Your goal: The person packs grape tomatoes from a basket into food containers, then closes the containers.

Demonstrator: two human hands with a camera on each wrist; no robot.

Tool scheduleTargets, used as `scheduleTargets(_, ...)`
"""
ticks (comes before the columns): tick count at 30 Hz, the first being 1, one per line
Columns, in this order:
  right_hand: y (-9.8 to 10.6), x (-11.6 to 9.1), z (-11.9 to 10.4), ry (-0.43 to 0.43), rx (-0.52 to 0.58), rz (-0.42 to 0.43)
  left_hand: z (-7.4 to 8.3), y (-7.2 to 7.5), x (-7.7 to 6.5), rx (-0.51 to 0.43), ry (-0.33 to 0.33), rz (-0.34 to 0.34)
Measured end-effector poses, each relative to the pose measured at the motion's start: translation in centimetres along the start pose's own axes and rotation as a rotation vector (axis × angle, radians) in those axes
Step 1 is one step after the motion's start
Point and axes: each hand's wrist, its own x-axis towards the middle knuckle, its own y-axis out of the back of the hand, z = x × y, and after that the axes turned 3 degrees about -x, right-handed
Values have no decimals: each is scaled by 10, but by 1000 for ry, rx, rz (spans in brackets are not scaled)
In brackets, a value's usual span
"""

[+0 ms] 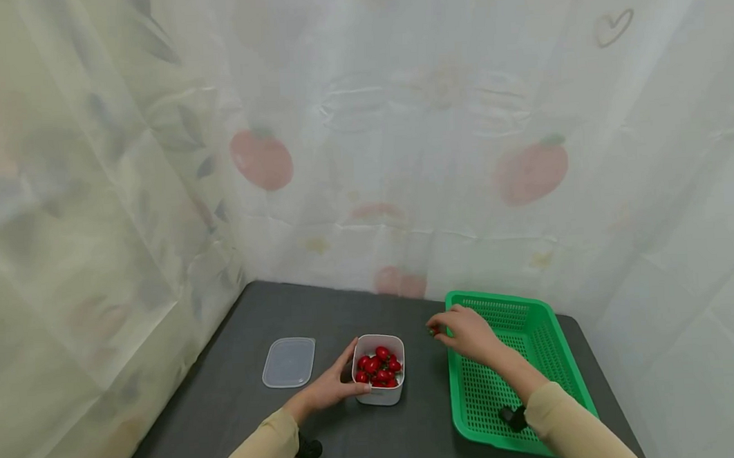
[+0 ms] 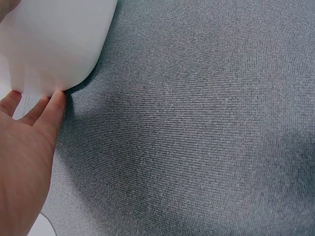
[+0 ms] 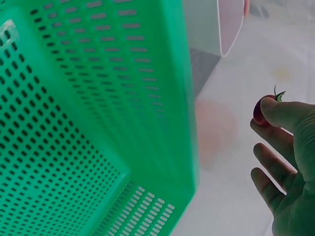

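Observation:
A white square container (image 1: 381, 397) stands on the dark table, with several red cherry tomatoes (image 1: 373, 365) inside. My left hand (image 1: 331, 386) holds it from the left, thumb at the near side and fingers along the far left side. In the left wrist view, fingertips (image 2: 58, 98) press against the container's smooth wall (image 2: 54, 39). Between thumb and index finger my right hand (image 1: 467, 331) pinches one cherry tomato (image 3: 261, 111) with a green stem. That hand is over the left rim of a green perforated basket (image 1: 543, 330), and its other fingers are spread.
Left of the container a translucent square lid (image 1: 289, 362) lies flat on the dark cloth-covered table (image 1: 346, 306). The basket takes up the table's right side. Behind and to the sides hang pale curtains (image 1: 400, 151) with fruit prints.

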Motion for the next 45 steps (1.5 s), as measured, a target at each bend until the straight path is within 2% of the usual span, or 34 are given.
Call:
scheduleTargets(9,-9,13,-11,28,37,-14,1,-1,0,-12,5,-3)
scheduleTargets(18,-16,22,-23,18,56,-61,0,-2,0,-16,-9,-2)
scheduleTargets(31,-34,35,-40,89,25,-118,-1,-3,0,-21,-9,1)
scheduleTargets(45,-48,35,-54,125,35,-242,-3,-1,1,-25,-9,-6)
